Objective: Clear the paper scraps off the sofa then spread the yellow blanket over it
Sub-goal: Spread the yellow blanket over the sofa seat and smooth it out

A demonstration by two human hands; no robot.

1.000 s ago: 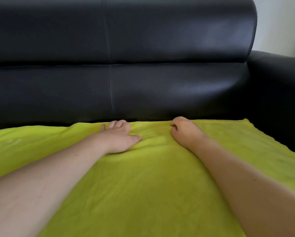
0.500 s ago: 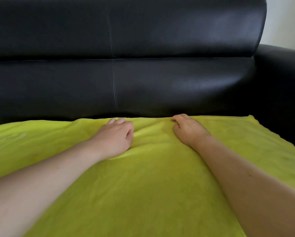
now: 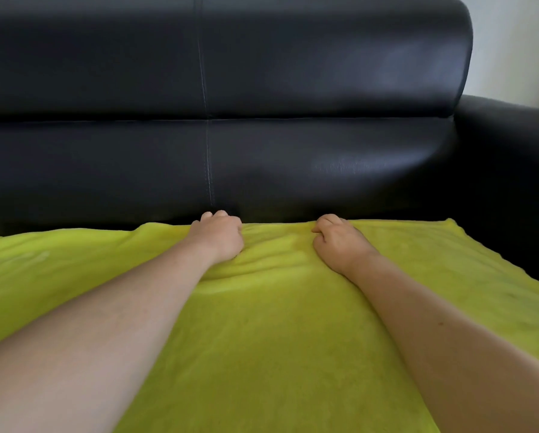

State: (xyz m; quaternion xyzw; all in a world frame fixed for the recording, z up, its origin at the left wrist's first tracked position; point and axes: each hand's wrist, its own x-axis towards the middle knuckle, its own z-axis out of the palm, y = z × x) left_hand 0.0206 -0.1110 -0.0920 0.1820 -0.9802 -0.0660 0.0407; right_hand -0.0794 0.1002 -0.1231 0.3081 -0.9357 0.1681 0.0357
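The yellow blanket (image 3: 262, 323) lies spread across the seat of the black leather sofa (image 3: 262, 89), its far edge running along the base of the backrest. My left hand (image 3: 218, 237) is curled shut on the blanket's far edge near the middle seam. My right hand (image 3: 337, 242) grips the same edge a little to the right, fingers bent under. The cloth is bunched into small folds between the two hands. No paper scraps show anywhere in view.
The sofa's right armrest (image 3: 512, 151) rises beside the blanket's right corner (image 3: 449, 226). A pale wall (image 3: 518, 42) stands behind the sofa at the upper right. A dark strip of bare seat shows at the far left, by the backrest.
Both hands have closed on the blanket's far edge and pushed it toward the backrest; the left hand went from flat to fisted. Folds have formed between them.
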